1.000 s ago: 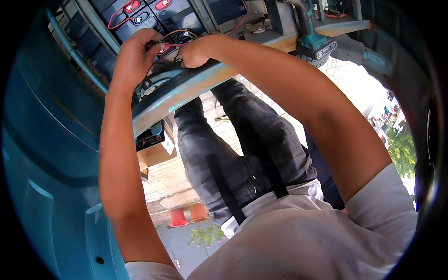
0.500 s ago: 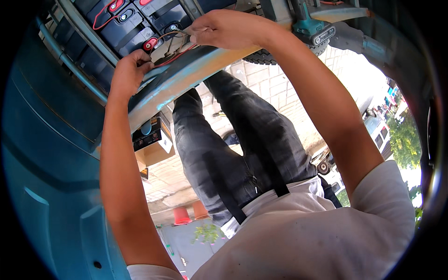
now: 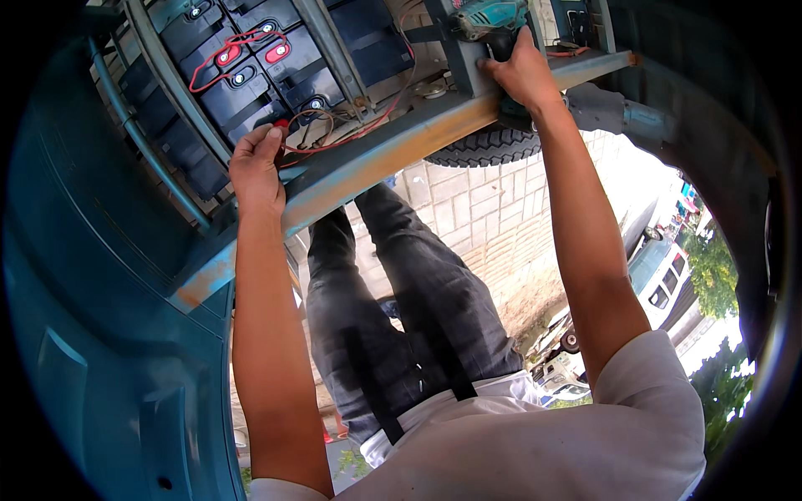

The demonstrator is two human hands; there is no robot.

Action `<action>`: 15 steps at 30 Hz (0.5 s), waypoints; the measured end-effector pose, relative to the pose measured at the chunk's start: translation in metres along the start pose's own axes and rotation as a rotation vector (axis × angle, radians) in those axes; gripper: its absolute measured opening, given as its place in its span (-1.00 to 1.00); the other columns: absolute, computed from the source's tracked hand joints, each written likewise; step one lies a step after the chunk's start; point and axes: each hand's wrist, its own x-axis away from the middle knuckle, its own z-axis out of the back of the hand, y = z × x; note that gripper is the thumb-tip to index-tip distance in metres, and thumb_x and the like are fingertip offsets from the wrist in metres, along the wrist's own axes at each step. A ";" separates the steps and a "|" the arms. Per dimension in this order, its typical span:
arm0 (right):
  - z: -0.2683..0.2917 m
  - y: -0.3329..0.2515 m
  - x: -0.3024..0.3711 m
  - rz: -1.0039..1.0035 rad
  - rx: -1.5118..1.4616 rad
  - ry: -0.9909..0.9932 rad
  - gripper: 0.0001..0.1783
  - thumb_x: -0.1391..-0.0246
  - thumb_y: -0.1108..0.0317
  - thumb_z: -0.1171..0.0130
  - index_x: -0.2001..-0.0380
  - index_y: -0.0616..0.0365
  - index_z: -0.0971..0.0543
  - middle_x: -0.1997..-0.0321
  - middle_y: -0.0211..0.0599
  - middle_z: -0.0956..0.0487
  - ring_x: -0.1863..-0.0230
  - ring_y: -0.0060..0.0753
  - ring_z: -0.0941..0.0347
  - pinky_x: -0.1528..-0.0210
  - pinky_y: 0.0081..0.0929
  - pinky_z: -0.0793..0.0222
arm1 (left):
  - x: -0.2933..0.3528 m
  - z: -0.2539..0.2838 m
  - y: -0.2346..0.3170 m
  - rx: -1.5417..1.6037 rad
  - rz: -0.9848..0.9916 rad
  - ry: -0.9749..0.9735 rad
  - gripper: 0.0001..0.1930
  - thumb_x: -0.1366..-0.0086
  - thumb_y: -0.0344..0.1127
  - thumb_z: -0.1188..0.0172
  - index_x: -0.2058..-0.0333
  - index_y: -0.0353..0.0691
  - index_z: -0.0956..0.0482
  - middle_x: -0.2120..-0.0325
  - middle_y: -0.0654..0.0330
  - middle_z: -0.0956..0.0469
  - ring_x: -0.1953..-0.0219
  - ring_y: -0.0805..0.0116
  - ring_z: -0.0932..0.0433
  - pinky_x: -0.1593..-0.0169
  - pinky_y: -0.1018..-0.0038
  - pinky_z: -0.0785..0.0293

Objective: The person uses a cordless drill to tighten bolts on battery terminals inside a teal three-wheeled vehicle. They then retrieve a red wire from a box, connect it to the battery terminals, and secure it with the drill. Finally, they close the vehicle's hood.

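Observation:
Dark batteries (image 3: 259, 83) with red and black terminals sit inside a metal frame at the top. At the nearest battery's red terminal (image 3: 281, 124), my left hand (image 3: 257, 169) is closed in a pinch on a thin wire (image 3: 330, 127); the fingers partly hide its end. A second red wire (image 3: 351, 136) runs from beside this hand toward the right along the frame. My right hand (image 3: 528, 79) grips the dark handle of a teal cordless drill (image 3: 491, 15), which is partly cut off by the top of the view.
A worn blue and rusty crossbeam (image 3: 393, 125) runs between me and the batteries. Blue body panelling (image 3: 92, 275) rises at the left. Beneath the beam is a tyre (image 3: 489, 148), with paving (image 3: 468, 200) below. A red jumper wire (image 3: 196, 75) loops over the battery tops.
My right hand has left the wires and moved right to take hold of the drill, now higher in view. My left hand stays pinched near the red terminal. The view has shifted.

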 end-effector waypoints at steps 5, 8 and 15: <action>-0.010 0.006 -0.012 -0.131 -0.086 0.176 -0.22 0.23 0.21 -0.30 -0.07 0.35 -0.29 0.00 0.20 -0.52 -0.08 0.18 -0.43 -0.14 -0.20 -0.32 | -0.001 0.000 0.002 -0.022 0.062 -0.050 -0.82 -0.21 -0.47 -0.27 0.21 -0.31 -0.55 0.36 0.18 -0.62 0.32 0.47 -0.56 0.21 0.55 -0.48; 0.008 -0.022 0.019 -0.131 -0.120 0.235 -0.35 0.18 0.24 -0.32 -0.02 0.27 -0.42 0.08 0.08 -0.57 -0.01 0.09 -0.50 -0.07 -0.27 -0.36 | 0.004 0.007 0.019 -0.036 0.303 -0.001 -0.86 -0.25 -0.35 -0.27 0.22 -0.17 -0.57 0.33 0.28 -0.62 0.34 0.52 -0.54 0.23 0.52 -0.44; 0.064 -0.099 0.148 0.421 -0.386 -0.275 -0.53 0.10 0.35 -0.33 0.07 0.24 -0.52 0.17 -0.14 -0.61 0.18 -0.24 -0.56 0.08 -0.37 -0.44 | 0.005 0.042 0.044 0.256 0.415 -0.035 -0.85 -0.28 -0.33 -0.23 0.19 -0.15 -0.55 0.29 0.31 -0.59 0.27 0.51 -0.52 0.17 0.46 -0.46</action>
